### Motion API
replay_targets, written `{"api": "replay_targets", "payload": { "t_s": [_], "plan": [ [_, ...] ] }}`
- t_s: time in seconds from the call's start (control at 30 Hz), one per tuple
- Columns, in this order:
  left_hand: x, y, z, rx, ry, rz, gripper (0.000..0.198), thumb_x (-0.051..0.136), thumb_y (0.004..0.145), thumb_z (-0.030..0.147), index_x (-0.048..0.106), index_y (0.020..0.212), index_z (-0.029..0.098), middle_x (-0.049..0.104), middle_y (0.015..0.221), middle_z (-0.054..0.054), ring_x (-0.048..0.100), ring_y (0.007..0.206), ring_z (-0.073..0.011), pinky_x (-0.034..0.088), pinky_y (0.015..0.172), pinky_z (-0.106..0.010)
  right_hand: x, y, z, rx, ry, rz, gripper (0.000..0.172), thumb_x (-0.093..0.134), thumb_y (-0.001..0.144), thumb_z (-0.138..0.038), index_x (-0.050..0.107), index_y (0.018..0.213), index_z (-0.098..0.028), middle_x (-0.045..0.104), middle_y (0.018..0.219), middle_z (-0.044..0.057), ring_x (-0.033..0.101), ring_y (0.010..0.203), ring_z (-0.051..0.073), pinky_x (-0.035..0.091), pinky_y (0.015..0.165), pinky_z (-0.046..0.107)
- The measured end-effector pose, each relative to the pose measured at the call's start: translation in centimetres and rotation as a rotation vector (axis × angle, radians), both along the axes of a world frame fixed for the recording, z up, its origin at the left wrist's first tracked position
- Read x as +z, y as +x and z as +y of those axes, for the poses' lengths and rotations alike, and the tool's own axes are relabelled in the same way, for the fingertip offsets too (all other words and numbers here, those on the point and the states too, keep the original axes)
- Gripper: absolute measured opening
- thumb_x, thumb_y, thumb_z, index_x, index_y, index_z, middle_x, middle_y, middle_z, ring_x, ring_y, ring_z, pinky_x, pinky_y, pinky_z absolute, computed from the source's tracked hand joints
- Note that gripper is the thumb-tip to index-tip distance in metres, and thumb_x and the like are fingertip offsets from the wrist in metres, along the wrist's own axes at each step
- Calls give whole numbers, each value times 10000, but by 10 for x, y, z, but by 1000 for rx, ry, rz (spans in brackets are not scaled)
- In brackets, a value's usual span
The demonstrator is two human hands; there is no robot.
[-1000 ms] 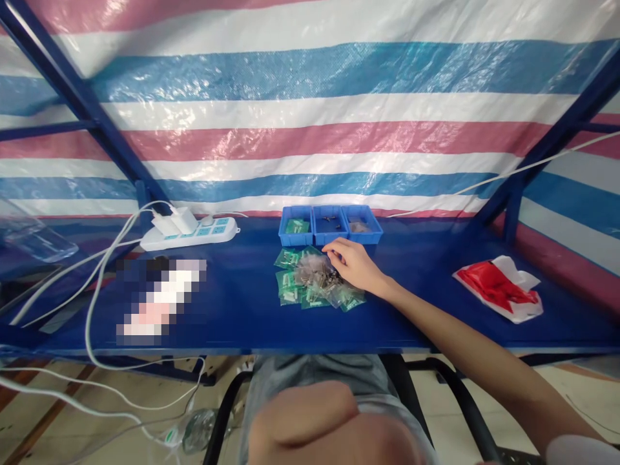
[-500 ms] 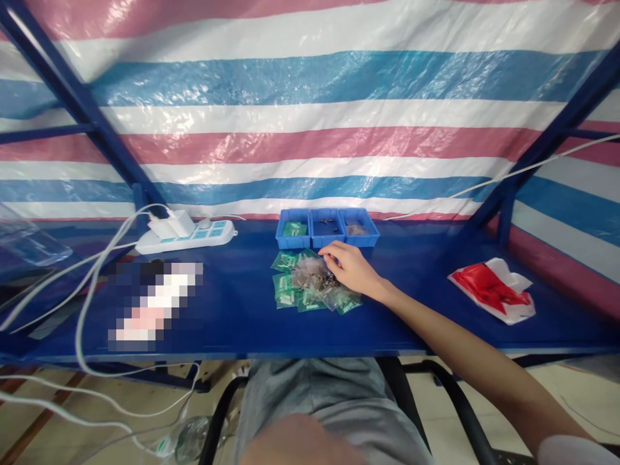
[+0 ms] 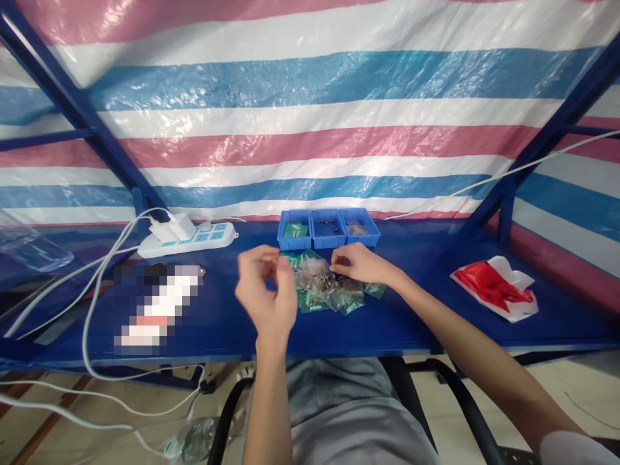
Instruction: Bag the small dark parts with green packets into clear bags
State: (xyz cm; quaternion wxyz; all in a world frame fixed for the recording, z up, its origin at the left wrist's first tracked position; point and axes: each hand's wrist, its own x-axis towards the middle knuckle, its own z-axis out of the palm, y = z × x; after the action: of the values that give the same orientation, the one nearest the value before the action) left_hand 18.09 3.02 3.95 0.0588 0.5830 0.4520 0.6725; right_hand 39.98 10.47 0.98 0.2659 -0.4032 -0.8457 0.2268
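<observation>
A pile of small clear bags (image 3: 312,268) with metal bits and small green bags (image 3: 351,302) lies on the blue table. My right hand (image 3: 365,263) rests on the pile's right side, thumb and fingers pinched together at the bags. What sits between those fingertips is too small to tell. At the pile's left edge hovers my left hand (image 3: 266,290), its fingers curled round toward the thumb; anything in that grip is hidden. Just behind the pile stand three joined blue bins: the left bin (image 3: 294,243) has green bags, the middle bin (image 3: 329,243) dark metal pieces, the right bin (image 3: 362,240) clear bags.
A white power strip (image 3: 213,240) with plugs and looping white cables (image 3: 90,310) lies at left, near a blurred-out object (image 3: 165,303). A red and white plastic packet (image 3: 496,287) is at right. Blue frame posts (image 3: 542,116) stand before a striped sheet (image 3: 310,77).
My left hand has risen from the lap to the pile's left edge. My right hand has shifted slightly right and lower over the bags; a green bag now shows at the pile's right.
</observation>
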Motion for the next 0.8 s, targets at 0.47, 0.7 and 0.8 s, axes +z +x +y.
{"api": "replay_targets", "payload": {
  "t_s": [0.47,0.7,0.8],
  "plan": [
    [-41,-4,38,-113,-333,436,262,534,917,159,679,1123,231,691,958,-49,661,831,-196,496,743,-300,3,-9,-11,-57,51,-205,142,682,814,-131,633,701,-202,669,760,32,590,718,173,375,627,268],
    [-47,-7,43,-61,-321,409,238,538,927,183,692,1104,218,705,957,-45,650,782,-174,485,722,-288,8,-10,-14,-61,33,-294,131,625,861,-137,670,746,-182,699,822,64,628,792,189,381,666,269],
    [-29,0,31,-171,-244,353,197,547,933,203,711,1040,220,704,913,-32,644,781,-162,494,731,-287,10,-8,-13,-67,44,-322,102,610,877,-153,679,804,-172,703,867,65,629,841,189,378,699,265]
  ]
}}
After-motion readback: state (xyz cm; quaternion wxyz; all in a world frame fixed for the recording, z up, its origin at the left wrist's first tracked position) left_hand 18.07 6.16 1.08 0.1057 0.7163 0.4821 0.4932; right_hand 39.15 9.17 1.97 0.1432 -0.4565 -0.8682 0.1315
